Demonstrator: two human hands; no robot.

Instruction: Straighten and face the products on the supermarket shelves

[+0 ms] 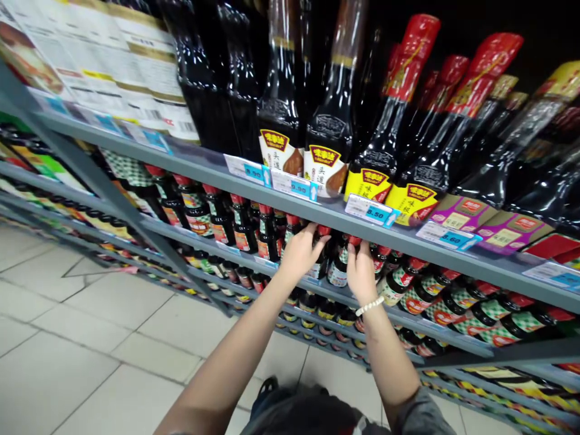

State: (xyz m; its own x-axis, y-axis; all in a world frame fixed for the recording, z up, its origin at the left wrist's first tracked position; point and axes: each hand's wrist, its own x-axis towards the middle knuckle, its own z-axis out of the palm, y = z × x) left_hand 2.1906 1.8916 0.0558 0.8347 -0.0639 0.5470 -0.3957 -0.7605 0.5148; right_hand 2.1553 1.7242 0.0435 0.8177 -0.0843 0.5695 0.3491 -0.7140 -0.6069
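Observation:
Both my hands are at the second shelf, among dark sauce bottles with red caps. My left hand (299, 252) has its thumb and fingers about the top of a red-capped sauce bottle (324, 231); part of that bottle is hidden behind the hand. Just to the right, my right hand (361, 273), with a pale beaded bracelet (370, 306) at the wrist, has its fingers at the red cap of another sauce bottle (354, 240). Between the hands stands a bottle with a checked label (338, 269). The upper shelf's edge hides some fingertips.
Above my hands, the upper shelf edge (317, 208) carries price tags (294, 185) and tall dark bottles (328, 145). Slanting red-capped bottles (480, 311) fill the right side. Lower shelves hold several rows of jars (308, 301). Pale floor tiles (90, 350) lie at the left.

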